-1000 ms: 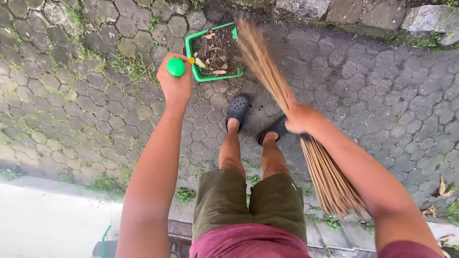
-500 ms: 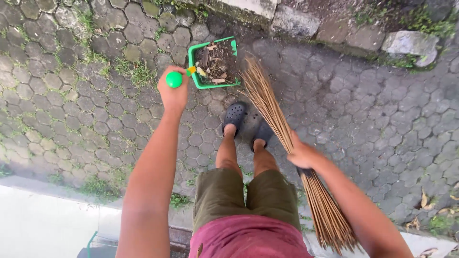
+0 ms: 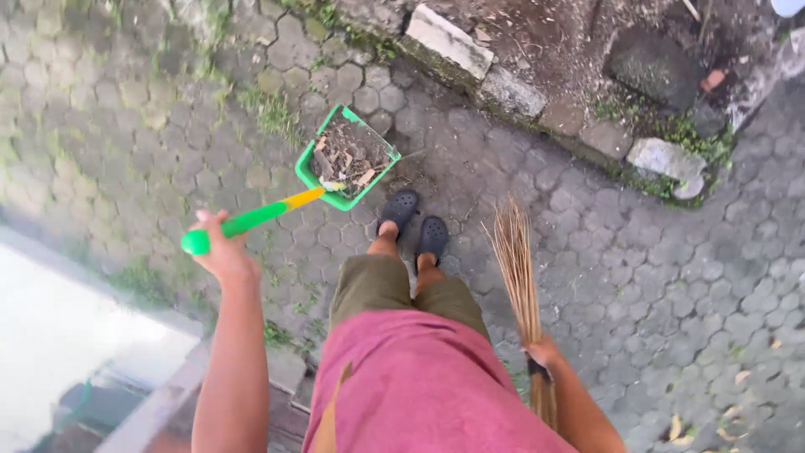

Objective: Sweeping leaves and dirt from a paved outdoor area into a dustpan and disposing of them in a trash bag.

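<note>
Ahead of the left fingers (image 3: 220, 244), the dustpan (image 3: 348, 157) tilts.

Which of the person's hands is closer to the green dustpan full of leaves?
Left. The left hand holds the dustpan by its handle; the right hand is off to the side, gripping the stick broom.

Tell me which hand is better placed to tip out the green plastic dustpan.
Probably the left hand: it grips the green plastic dustpan's handle. The right hand holds the stick broom.
</note>
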